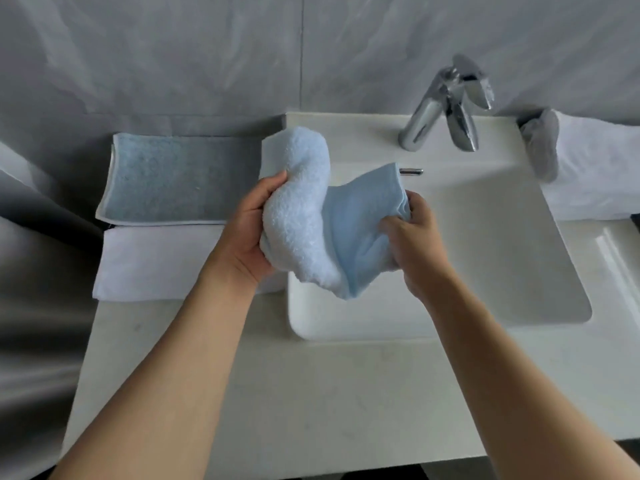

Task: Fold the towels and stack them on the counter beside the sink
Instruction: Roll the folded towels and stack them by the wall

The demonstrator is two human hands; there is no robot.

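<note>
Light blue towel (322,216) at frame centre over sink (485,237), gripped by left hand (242,233) and right hand (412,237), folded grey towel (180,178) and white towel (156,261) on bench (277,393) left.

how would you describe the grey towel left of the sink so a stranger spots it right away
Start at the white sink with the chrome tap and look left along the counter. Two folded towels lie flat there. The grey towel is the one nearer the wall, with a pale edging, unlike the white towel in front.

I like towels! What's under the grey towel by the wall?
The grey towel lies flat on the counter left of the sink. Its front edge sits over a folded white towel. Whether anything else hides beneath it cannot be seen.
</note>
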